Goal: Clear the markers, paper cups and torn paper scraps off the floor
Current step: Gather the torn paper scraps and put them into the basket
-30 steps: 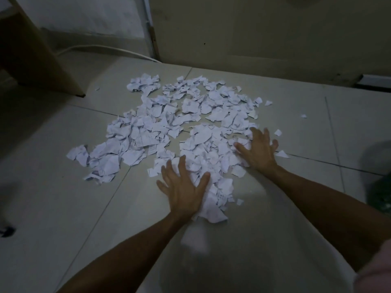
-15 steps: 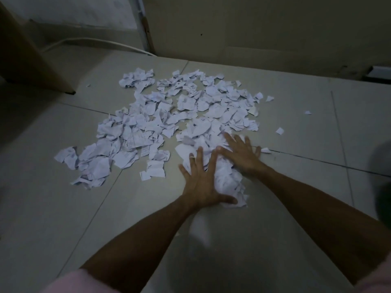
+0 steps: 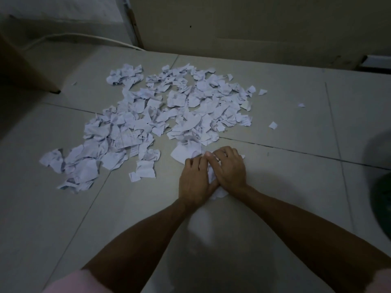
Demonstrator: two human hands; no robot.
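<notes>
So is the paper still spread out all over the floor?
Mostly spread: torn scraps cover the floor; both hands hold one small bunch.

Both hands, left hand [image 3: 194, 182] and right hand [image 3: 229, 168], cupped a clump of paper scraps [image 3: 213, 176] on the floor [image 3: 285, 187] beside the scattered pile [image 3: 169, 111].

sleeves: pink [image 3: 78, 281], short, showing at both upper arms
forearms: bare
left hand [image 3: 193, 182]: bare, no ring
right hand [image 3: 229, 168]: bare

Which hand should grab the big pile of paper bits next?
Probably the left hand: the large spread of scraps lies on its side. The right hand is nearer only stray bits.
</notes>
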